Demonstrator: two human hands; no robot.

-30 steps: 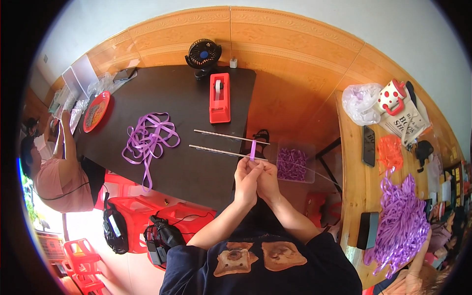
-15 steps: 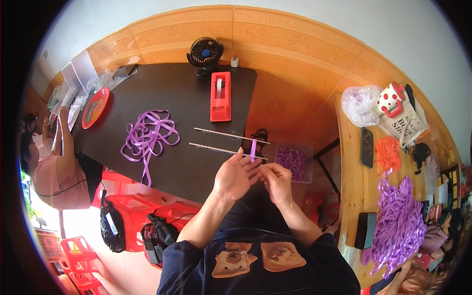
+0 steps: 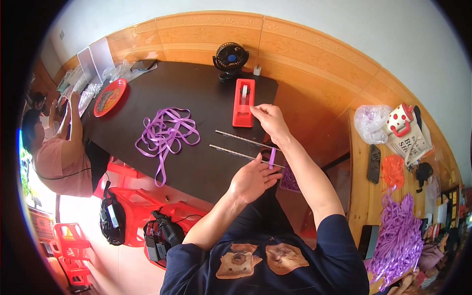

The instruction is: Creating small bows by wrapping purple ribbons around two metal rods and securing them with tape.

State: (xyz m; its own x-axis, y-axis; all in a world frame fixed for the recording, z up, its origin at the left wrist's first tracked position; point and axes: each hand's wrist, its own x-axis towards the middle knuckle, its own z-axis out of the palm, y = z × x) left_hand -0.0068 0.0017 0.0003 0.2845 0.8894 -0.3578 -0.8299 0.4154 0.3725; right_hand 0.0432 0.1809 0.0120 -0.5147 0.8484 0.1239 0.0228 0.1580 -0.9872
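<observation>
Where the dark surface [image 3: 196, 93] meets the person's lap, the left hand [image 3: 253, 179] sits at the near edge, palm partly up, fingers loosely curled, with a short purple strip [image 3: 272, 158] standing upright at its fingertips; whether the fingers pinch the strip or only touch it cannot be told. Right hand [image 3: 268, 120]: reaches forward over the surface, fingertips drawn together just beside the near end of the red tape dispenser [image 3: 244, 102]; what, if anything, they pinch is too small to tell.

Two thin rods [image 3: 241, 146]: lying nearly parallel on the surface, between the two hands, the strip at the right end of the nearer rod.

Purple ribbon tangle [image 3: 164, 135]: on the surface, left of the rods, one loop hanging over the near edge.

Black fan [image 3: 229, 58]: at the far edge, behind the dispenser.

Red plate [image 3: 110, 97]: far left corner of the surface.

Clear box [image 3: 290, 178] of purple pieces: below the right forearm, beside the surface.

Purple ribbon heap [image 3: 398, 241]: on the wooden bench at right, well apart from the hands.

Another person [image 3: 59, 152]: seated at the left end of the surface.
</observation>
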